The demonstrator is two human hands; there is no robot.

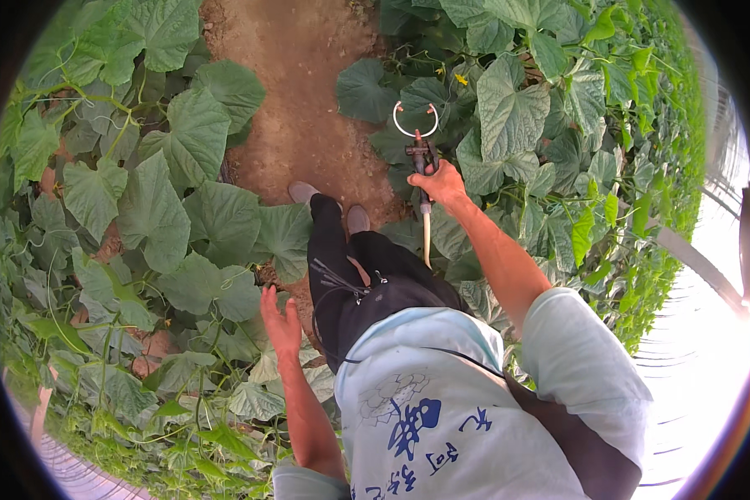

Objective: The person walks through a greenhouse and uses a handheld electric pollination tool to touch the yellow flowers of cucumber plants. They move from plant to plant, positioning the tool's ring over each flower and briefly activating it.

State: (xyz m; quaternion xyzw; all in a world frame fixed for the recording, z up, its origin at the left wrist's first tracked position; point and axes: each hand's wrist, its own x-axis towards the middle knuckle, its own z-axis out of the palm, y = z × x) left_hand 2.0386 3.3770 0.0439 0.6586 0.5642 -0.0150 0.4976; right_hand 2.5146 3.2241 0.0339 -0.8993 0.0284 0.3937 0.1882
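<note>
My right hand (440, 182) is closed around the dark handle of a spray gun (419, 156), held beside the vine leaves to the right of the dirt path. A white curved fork (416, 134) with two small reddish nozzles at its ends tops the gun. From the handle's lower end a pale hose (426, 237) runs down and passes out of sight by my thigh. My left hand (281, 322) hangs near the large leaves on the left, fingers apart and holding nothing.
Broad-leaved vines, which look like cucumber plants (215, 219), grow densely on both sides of a bare dirt path (294, 94). My shoes (358, 219) stand on the path. Small yellow flowers (461, 79) show among the right leaves. A pale strip (694, 256) crosses at the far right.
</note>
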